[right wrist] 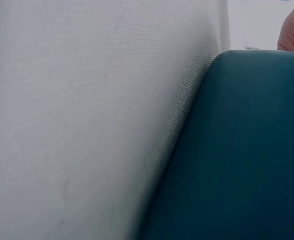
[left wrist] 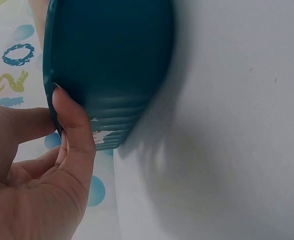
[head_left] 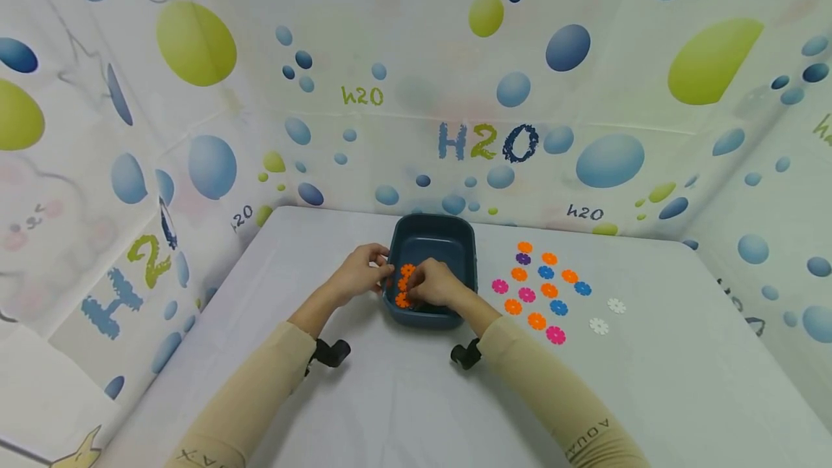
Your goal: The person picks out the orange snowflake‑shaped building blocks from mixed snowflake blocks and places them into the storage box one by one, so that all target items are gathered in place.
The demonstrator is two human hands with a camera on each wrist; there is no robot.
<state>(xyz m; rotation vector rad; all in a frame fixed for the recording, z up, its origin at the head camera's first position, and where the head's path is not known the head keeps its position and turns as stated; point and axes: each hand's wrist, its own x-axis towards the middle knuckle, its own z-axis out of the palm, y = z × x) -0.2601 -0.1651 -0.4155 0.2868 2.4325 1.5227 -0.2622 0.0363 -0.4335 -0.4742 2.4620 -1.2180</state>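
A dark teal plastic basin (head_left: 434, 319) stands on the white-covered table. My left hand (head_left: 359, 271) grips its left rim, thumb against the outer wall in the left wrist view, where the hand (left wrist: 42, 185) shows close up. My right hand (head_left: 434, 284) reaches into the basin with curled fingers, its fingertips pinching at orange flower-shaped discs (head_left: 407, 270) along the left inner side. The lowest orange disc (head_left: 402, 300) lies right at those fingertips, partly covered by them. In the right wrist view, the basin's outer wall (right wrist: 236, 150) hides the right hand's fingers.
Right of the basin, several flower-shaped discs lie spread on the table (head_left: 650, 381): orange (head_left: 549, 290), blue (head_left: 558, 307), pink (head_left: 555, 335), one purple (head_left: 523, 258) and two white (head_left: 599, 326). A printed curtain (head_left: 403, 35) hangs behind and at both sides.
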